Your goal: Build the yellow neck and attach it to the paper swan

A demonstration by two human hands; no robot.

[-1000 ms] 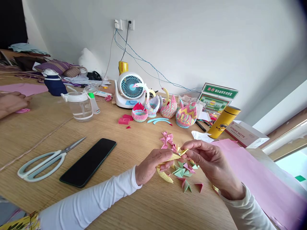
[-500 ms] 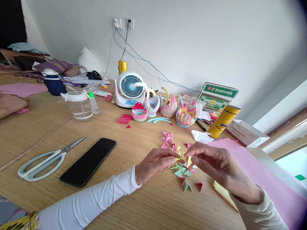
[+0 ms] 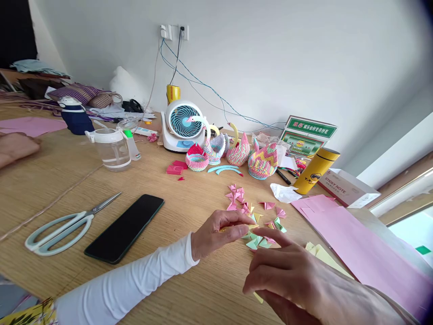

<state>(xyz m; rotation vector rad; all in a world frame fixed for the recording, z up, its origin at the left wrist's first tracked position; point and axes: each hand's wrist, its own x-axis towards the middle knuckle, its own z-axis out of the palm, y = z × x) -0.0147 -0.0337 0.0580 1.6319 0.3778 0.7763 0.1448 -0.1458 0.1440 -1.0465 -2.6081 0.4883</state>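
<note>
Altogether, one pair of scissors (image 3: 89,214) and one phone (image 3: 125,228) lie left; one white fan (image 3: 186,124) stands far, one yellow flask (image 3: 316,171) far right. The yellow folded paper (image 3: 252,227), narrow, mostly hidden, is pinched between the left hand's (image 3: 218,234) thumb and forefinger, above the table (image 3: 189,289). The right hand's (image 3: 294,275) forefinger is extended at its right end, other fingers curled; their grip I cannot tell.
</note>
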